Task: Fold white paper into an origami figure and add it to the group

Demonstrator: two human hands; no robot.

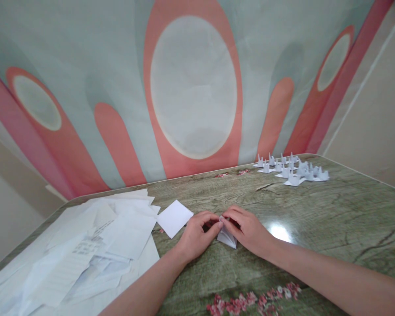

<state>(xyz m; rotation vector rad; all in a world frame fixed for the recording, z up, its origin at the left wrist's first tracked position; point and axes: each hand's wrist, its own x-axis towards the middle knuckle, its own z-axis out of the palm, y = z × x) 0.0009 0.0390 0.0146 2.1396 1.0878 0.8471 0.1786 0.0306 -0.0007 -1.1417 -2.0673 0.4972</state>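
Observation:
A small folded piece of white paper (pixel 228 239) lies at the middle of the table, its upper corner pinched between both hands. My left hand (pixel 199 235) grips it from the left with thumb and forefinger. From the right, my right hand (pixel 245 228) closes thumb and fingers on the same upper corner. The fingertips cover that top part of the fold. Just left of my left hand rests a white paper square (pixel 175 218), turned like a diamond.
Loose white sheets (pixel 125 228), some printed, spread over the table's left side. Several folded paper cranes (pixel 294 177) stand at the back right. The wood-patterned table (pixel 316 254) meets a wall with a coral and grey-green backdrop (pixel 192 164).

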